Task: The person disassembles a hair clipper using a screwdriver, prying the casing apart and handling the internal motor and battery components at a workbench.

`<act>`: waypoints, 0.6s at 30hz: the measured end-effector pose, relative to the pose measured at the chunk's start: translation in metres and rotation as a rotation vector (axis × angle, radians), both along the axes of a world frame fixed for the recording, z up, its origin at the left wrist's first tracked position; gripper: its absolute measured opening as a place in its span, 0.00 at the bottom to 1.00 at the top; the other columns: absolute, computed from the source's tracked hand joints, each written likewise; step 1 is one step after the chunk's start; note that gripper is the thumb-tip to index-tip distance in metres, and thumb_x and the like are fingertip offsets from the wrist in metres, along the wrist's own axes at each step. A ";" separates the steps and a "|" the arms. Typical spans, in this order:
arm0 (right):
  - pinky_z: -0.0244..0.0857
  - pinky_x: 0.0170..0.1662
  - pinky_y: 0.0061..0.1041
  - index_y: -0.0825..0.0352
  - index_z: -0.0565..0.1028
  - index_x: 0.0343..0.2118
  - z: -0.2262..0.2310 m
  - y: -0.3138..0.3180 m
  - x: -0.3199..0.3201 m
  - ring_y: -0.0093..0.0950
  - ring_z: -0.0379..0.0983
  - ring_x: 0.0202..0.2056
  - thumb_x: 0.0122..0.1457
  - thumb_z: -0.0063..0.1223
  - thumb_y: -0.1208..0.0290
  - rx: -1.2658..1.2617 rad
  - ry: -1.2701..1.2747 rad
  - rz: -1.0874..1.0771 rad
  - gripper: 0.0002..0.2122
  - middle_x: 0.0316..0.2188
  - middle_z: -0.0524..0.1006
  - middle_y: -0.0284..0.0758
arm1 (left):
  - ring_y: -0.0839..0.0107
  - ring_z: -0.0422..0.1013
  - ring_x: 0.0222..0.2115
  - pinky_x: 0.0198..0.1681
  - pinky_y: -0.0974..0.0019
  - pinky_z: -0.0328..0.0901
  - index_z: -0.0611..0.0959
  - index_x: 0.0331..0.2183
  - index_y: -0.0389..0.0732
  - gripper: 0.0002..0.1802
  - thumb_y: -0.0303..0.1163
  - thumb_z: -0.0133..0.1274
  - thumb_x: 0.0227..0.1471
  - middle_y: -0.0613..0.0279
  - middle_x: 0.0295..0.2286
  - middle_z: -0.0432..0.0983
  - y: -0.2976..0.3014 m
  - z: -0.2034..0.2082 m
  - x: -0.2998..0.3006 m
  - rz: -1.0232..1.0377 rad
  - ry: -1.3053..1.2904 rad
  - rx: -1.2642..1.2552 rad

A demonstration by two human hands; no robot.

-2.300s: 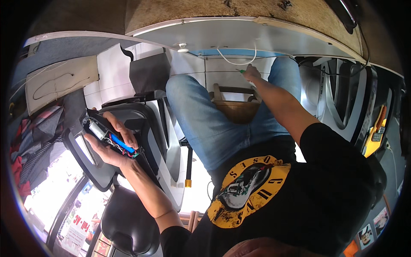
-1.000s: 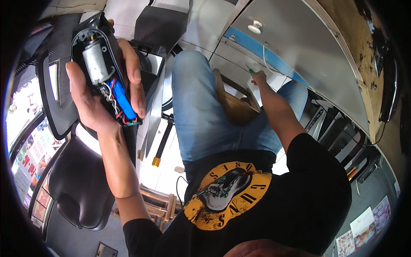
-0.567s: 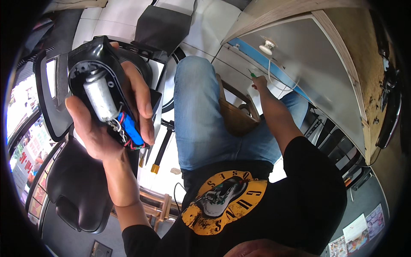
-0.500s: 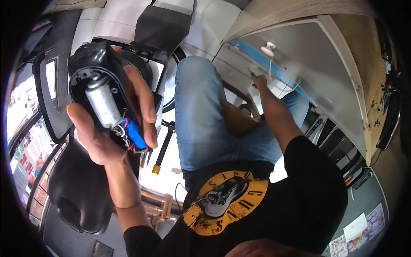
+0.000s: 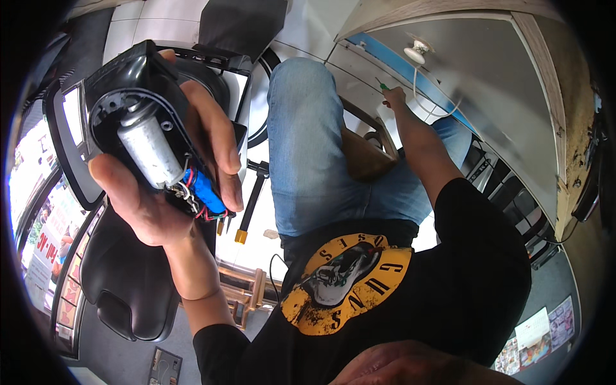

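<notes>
My left hand (image 5: 144,215) is wrapped round an opened black housing (image 5: 131,76), thumb on one side and fingers on the other. Inside the housing lie a silver cylindrical motor (image 5: 151,151) and a blue cylindrical cell (image 5: 205,191). Thin red and other wires (image 5: 192,204) run near the motor's end. Further off to the right, my right hand (image 5: 395,98) is closed round a small green-handled screwdriver (image 5: 384,86), its thin shaft pointing away. That hand is well apart from the housing, beyond my right knee.
A black padded chair (image 5: 131,276) stands at the left, by a framed mirror (image 5: 74,144). On the right is a grey panel (image 5: 494,96) with a white knob (image 5: 417,51) and a hanging white cord. A wooden stool (image 5: 369,157) shows between my legs.
The view has shifted a little. The housing in my left hand appears slightly further left and up, and my right hand with the screwdriver sits a little higher. Both grips are unchanged.
</notes>
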State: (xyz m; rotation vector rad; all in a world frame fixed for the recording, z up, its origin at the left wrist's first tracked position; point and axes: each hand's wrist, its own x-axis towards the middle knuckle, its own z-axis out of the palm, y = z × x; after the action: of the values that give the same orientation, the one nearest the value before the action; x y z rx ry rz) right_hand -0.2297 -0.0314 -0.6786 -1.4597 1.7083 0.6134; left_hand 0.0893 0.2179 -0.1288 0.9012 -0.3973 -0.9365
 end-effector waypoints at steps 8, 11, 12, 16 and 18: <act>0.74 0.20 0.26 0.73 0.82 0.33 -0.004 -0.005 0.000 0.30 0.84 0.22 0.60 0.66 0.60 0.023 0.007 -0.010 0.16 0.26 0.84 0.39 | 0.67 0.74 0.14 0.18 0.68 0.77 0.54 0.67 0.33 0.45 0.59 0.43 0.67 0.48 0.27 0.70 0.005 -0.004 0.001 0.008 -0.042 -0.003; 0.73 0.19 0.26 0.73 0.82 0.32 -0.007 -0.008 -0.001 0.30 0.84 0.22 0.60 0.66 0.61 0.017 0.011 -0.023 0.16 0.26 0.84 0.39 | 0.67 0.74 0.14 0.18 0.68 0.77 0.54 0.67 0.32 0.45 0.59 0.42 0.68 0.48 0.27 0.70 0.005 -0.006 0.002 0.006 -0.054 -0.017; 0.73 0.19 0.26 0.73 0.82 0.32 -0.006 -0.007 0.000 0.30 0.84 0.22 0.60 0.66 0.61 0.025 0.014 -0.027 0.16 0.26 0.84 0.38 | 0.67 0.74 0.14 0.17 0.68 0.77 0.54 0.67 0.32 0.45 0.59 0.42 0.68 0.48 0.27 0.70 0.005 -0.006 0.002 0.007 -0.056 -0.018; 0.73 0.18 0.26 0.73 0.81 0.31 -0.003 -0.004 0.001 0.30 0.84 0.22 0.60 0.66 0.61 0.007 0.004 -0.028 0.16 0.25 0.83 0.38 | 0.67 0.74 0.13 0.17 0.67 0.77 0.54 0.67 0.32 0.45 0.59 0.42 0.68 0.49 0.26 0.69 0.005 -0.005 0.002 0.015 -0.067 -0.003; 0.73 0.18 0.26 0.73 0.81 0.31 -0.003 -0.004 0.002 0.30 0.84 0.22 0.60 0.66 0.60 0.011 0.018 -0.013 0.16 0.26 0.84 0.39 | 0.67 0.73 0.13 0.17 0.67 0.77 0.54 0.67 0.32 0.45 0.59 0.42 0.68 0.49 0.26 0.69 0.006 -0.005 0.002 0.007 -0.050 0.004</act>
State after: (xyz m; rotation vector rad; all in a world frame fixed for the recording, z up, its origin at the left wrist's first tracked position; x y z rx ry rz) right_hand -0.2281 -0.0356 -0.6812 -1.4377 1.7244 0.6298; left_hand 0.0914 0.2234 -0.1338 0.9304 -0.4348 -0.9095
